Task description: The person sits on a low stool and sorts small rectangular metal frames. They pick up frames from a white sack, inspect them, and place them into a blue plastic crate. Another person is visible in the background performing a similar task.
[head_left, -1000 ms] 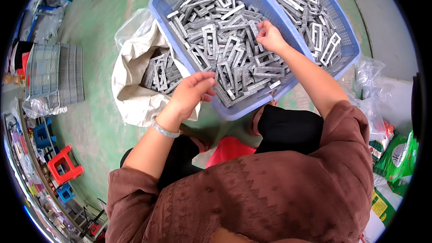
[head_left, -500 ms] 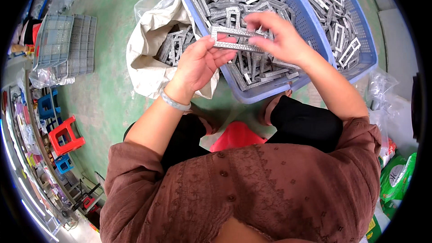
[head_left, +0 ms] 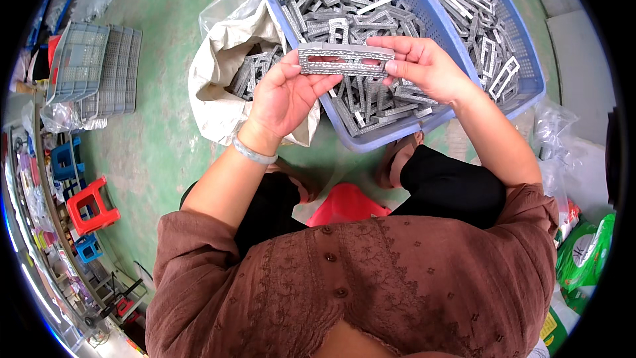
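Between my two hands is a grey rectangular frame [head_left: 346,49] with a textured face and a long slot. My left hand [head_left: 286,96] grips its left end, thumb on the near face and fingers beneath. At the right end my right hand [head_left: 424,66] pinches it between thumb and fingers. Under the frame stands a blue plastic basket [head_left: 371,140] heaped with similar grey frames [head_left: 384,96]. To its left a white woven sack [head_left: 207,103] lies open with more of these frames inside.
A second blue basket [head_left: 533,89] of frames adjoins the first on the right. Grey crates [head_left: 93,66], a red stool [head_left: 93,205] and blue stools [head_left: 66,159] stand to the left. A red seat [head_left: 348,204] shows between my knees; green packages [head_left: 586,255] lie at right.
The frame has turned so its broad face and slot look different, and it has shifted slightly left. My right hand has closed onto its right end.
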